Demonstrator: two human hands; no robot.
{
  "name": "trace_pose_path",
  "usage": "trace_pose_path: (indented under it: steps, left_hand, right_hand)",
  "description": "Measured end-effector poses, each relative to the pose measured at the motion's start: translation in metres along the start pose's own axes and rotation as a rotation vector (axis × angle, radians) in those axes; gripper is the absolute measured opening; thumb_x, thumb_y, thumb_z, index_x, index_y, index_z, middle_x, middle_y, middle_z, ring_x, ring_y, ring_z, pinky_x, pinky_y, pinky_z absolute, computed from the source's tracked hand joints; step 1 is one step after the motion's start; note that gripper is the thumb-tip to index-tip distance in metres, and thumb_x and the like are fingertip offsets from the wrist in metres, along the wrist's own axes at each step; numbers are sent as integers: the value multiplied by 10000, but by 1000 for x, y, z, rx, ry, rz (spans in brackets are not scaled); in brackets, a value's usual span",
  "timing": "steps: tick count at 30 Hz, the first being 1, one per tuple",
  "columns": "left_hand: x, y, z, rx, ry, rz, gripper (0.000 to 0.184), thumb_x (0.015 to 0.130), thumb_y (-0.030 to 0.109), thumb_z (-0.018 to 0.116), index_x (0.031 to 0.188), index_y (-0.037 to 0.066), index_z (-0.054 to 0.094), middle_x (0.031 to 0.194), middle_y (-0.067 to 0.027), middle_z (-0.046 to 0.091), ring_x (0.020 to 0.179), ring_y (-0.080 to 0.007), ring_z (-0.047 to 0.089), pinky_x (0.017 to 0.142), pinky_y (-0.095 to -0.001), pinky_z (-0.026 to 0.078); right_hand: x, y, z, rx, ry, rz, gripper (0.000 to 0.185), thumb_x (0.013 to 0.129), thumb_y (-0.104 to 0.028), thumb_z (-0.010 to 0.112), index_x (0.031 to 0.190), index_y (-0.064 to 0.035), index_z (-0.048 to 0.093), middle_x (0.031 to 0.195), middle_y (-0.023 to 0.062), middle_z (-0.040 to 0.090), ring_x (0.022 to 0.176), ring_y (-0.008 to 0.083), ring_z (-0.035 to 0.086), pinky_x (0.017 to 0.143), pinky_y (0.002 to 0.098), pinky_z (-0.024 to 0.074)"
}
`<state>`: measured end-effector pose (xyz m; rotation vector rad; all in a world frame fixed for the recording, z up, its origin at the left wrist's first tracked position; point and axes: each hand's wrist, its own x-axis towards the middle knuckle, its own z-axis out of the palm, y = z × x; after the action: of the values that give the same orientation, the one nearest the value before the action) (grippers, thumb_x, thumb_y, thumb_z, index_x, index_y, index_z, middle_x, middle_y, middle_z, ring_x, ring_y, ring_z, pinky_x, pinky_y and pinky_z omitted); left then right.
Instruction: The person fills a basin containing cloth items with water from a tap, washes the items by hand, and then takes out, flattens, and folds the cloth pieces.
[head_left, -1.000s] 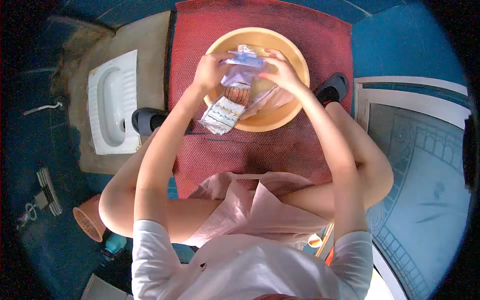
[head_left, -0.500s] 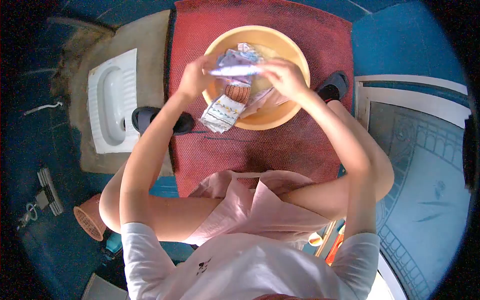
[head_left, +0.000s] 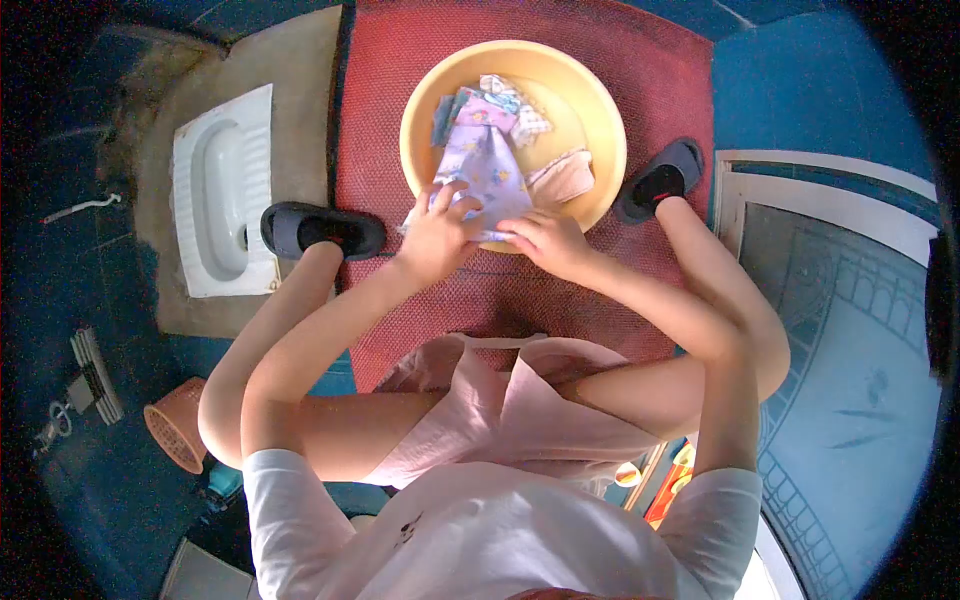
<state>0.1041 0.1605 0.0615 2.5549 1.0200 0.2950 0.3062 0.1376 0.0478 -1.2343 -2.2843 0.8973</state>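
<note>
A light purple cloth [head_left: 487,180] with small yellowish figures lies stretched from inside a yellow plastic basin [head_left: 608,120] to its near rim. My left hand [head_left: 438,240] grips the cloth's near left part with fingers bent over it. At the near right corner, my right hand [head_left: 550,243] pinches the edge between thumb and fingers. Farther back in the basin are a crumpled pale patterned cloth [head_left: 520,108] and a bluish-grey cloth [head_left: 442,118]. A pale pink cloth [head_left: 562,178] rests on the right side. A bit of white fabric shows beside my left hand, mostly hidden.
The basin stands on a red textured mat [head_left: 640,300] between my slippered feet. A squat toilet [head_left: 225,195] is on the left, and a framed glass door [head_left: 845,330] on the right. An orange plastic basket [head_left: 178,425] sits at lower left.
Both hands have come down toward me, from over the basin's middle to its near rim. The purple cloth, earlier blurred between them, now lies spread out. The white embroidered piece and brown ribbed piece are now largely covered.
</note>
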Motion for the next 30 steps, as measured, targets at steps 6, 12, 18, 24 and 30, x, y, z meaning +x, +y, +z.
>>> trace_pose_path:
  steps: [6,12,18,24,30]
  left_hand:
    - [24,-17,-47,229,-99,-21,151,628,253,608,707,125,593,744,-41,569,847,-188,527,834,-407,322]
    - [48,-27,-115,249,79,-68,124,634,206,608,746,152,605,754,-22,565,858,-206,528,779,-402,359]
    - [75,-7,-198,589,226,-170,175,663,232,621,807,134,604,997,12,523,998,-177,473,886,-625,199]
    - [70,13,-231,594,406,-57,270,685,303,593,876,114,564,1029,-34,524,1037,-194,447,929,-538,219]
    - [33,25,-165,534,40,-85,252,672,93,519,923,114,516,783,-80,572,810,-198,558,937,-439,261]
  right_hand:
    - [-5,36,-11,-88,95,18,123,703,-186,572,721,-71,530,685,107,531,631,294,535,533,383,413]
    - [18,20,-89,89,225,247,200,739,-257,592,809,-70,595,667,98,565,588,199,557,529,313,418]
    - [55,-48,-175,-35,424,146,200,714,-58,610,913,-40,598,731,9,568,619,41,482,555,194,415]
    - [46,-65,-217,-74,558,44,171,706,-177,622,864,-112,610,760,61,608,708,168,593,589,272,458]
    - [0,-36,-167,-31,355,14,122,694,4,534,791,-52,583,807,63,604,779,188,583,669,284,455]
